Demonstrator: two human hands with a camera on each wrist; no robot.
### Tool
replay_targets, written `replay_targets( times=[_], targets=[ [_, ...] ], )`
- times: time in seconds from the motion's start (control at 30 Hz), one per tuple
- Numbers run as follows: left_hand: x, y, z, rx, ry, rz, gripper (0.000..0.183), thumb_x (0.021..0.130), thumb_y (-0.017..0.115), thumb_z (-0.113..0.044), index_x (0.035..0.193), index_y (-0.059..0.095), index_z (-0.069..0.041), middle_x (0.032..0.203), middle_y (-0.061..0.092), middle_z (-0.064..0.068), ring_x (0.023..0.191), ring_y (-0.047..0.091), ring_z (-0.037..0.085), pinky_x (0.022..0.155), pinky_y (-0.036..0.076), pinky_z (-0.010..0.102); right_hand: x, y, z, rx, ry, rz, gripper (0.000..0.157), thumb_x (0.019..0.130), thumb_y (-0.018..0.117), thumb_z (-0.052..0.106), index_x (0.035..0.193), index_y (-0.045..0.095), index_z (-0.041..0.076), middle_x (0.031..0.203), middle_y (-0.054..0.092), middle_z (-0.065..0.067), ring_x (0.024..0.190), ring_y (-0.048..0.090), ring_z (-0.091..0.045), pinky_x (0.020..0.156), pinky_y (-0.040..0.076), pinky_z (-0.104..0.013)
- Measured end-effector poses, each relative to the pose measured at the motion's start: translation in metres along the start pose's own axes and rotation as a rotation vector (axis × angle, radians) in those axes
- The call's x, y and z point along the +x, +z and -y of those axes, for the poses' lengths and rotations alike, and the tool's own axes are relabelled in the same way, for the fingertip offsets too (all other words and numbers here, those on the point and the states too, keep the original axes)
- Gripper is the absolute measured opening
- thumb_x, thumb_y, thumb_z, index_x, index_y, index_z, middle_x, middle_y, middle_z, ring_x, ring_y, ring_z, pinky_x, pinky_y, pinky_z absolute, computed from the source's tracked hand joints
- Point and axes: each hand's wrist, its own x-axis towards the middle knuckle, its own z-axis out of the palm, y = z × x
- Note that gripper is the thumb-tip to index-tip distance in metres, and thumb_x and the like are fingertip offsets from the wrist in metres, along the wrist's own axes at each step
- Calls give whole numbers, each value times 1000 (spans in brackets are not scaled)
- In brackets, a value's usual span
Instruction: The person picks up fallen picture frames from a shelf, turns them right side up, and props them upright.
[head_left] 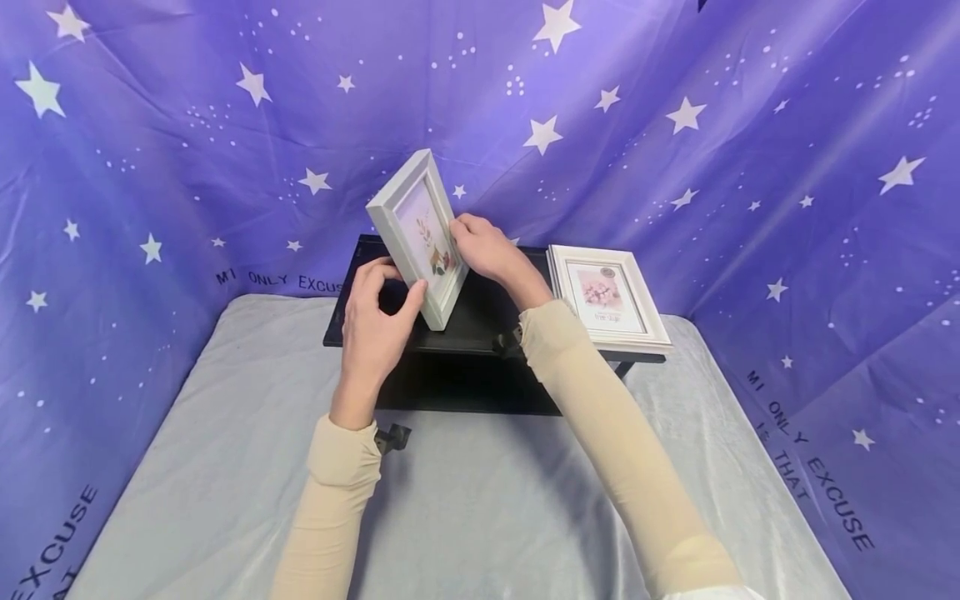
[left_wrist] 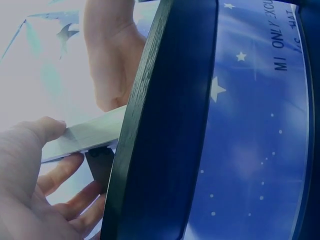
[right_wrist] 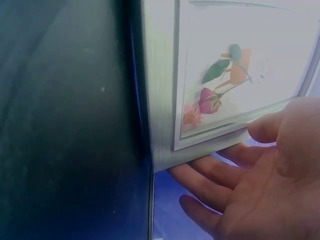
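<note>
A white picture frame (head_left: 395,227) with a dried-flower picture stands tilted, its lower edge at the top of a black shelf (head_left: 480,325). My left hand (head_left: 371,321) pinches its near left side between thumb and fingers. On the opposite side, my right hand (head_left: 487,248) grips the edge. In the right wrist view, the thumb lies along the front of the frame (right_wrist: 162,125), fingers behind it; a pressed rose (right_wrist: 210,101) and green leaves show inside. A dark piece (left_wrist: 101,167) juts from the frame's back in the left wrist view.
Another white frame (head_left: 656,321), with a pink flower picture, lies on the shelf's right end. A lower black level (head_left: 465,383) sits beneath the top. Grey cloth (head_left: 465,500) covers the table, and purple star-printed curtains (head_left: 480,100) close in the back and sides.
</note>
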Motion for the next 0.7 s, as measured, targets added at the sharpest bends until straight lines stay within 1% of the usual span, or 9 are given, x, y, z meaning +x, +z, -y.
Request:
replay_targets(
  times=[0.13,0.37,0.47,0.6,0.7],
  targets=[
    [3,-2,0,-10,10,16,29,100,76,-36,108,68,-9,148,62,6,141,56,24,119,42,51,-3,0,-2,7,2,-17,46,115,33,40,131,67,13,129,67,-7,125,58,-26,114,44,-46],
    [5,-8,0,-4,-9,80,28,103,73,-35,114,67,-10,148,61,7,140,56,26,118,43,54,-11,-2,-7,-2,-12,0,46,115,33,36,138,64,11,134,66,-9,127,58,-26,115,43,-46],
    [7,-10,0,-4,-12,102,29,104,71,-35,117,65,-9,147,62,8,140,57,28,118,43,53,-13,-4,-8,11,-30,8,47,115,35,34,144,62,10,137,66,-10,130,58,-26,119,40,-46],
    [9,-12,0,-20,-24,128,29,105,69,-32,119,63,-7,147,61,11,140,57,30,121,42,52,-16,-5,-9,10,-44,32,48,114,38,34,148,60,9,141,66,-12,136,57,-26,128,30,-48],
    [11,-13,-2,-24,-43,147,29,107,67,-32,121,62,-7,148,60,13,141,55,30,122,41,51,-20,-7,-10,12,-50,41,48,114,40,33,150,58,8,144,65,-13,138,56,-26,128,31,-47]
  ],
)
